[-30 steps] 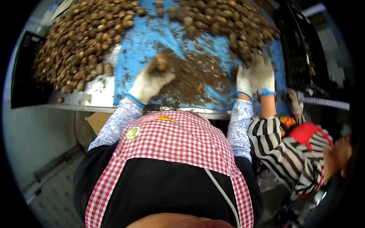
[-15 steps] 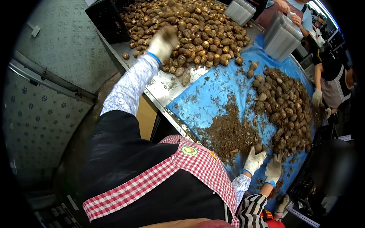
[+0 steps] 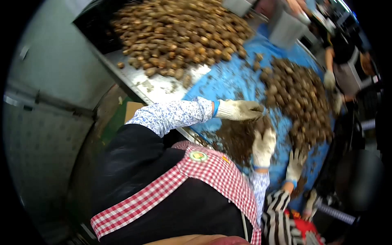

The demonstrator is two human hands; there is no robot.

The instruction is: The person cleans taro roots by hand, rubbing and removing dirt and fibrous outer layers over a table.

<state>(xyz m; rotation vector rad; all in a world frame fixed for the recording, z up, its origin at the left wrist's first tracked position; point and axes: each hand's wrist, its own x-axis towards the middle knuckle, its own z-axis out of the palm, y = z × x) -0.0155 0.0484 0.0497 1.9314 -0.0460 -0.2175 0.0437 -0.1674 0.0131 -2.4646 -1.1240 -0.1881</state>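
right of the frame's centre, the right hand (image 3: 264,148) is holding a blurred brown tuber (image 3: 263,122), seemingly for the left hand (image 3: 241,110) to reach, whose grip i cannot tell.

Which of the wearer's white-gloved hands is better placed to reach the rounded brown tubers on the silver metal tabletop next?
Probably the left hand: it is nearer those brown tubers, while the right hand is farther off, toward a striped-sleeved co-worker's gloved hand.
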